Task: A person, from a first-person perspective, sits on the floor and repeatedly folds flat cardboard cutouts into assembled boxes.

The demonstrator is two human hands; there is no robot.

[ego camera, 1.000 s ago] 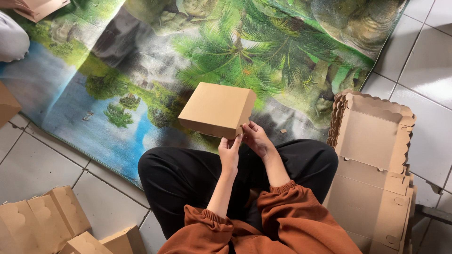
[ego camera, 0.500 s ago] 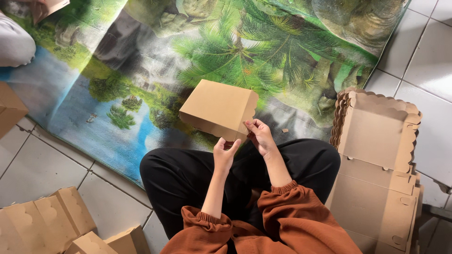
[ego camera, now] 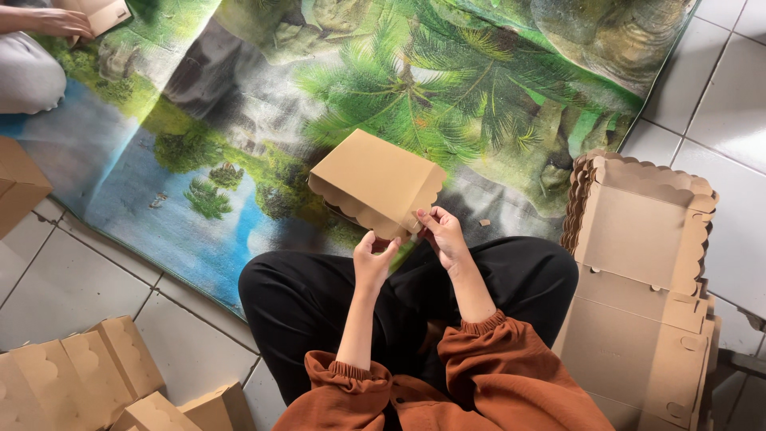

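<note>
Tilted further since a moment ago, the brown box (ego camera: 375, 183) shows its scalloped flap; left hand (ego camera: 373, 259) and right hand (ego camera: 441, 233) pinch its near edge above the mat (ego camera: 239, 120), clear room around.

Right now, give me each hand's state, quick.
Left hand: fingers closed on the near edge of the brown cardboard box.
Right hand: pinching the same box's near corner.

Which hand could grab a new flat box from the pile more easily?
Probably the right hand: the stack of flat boxes lies on that side, while the left hand is farther away.
</note>
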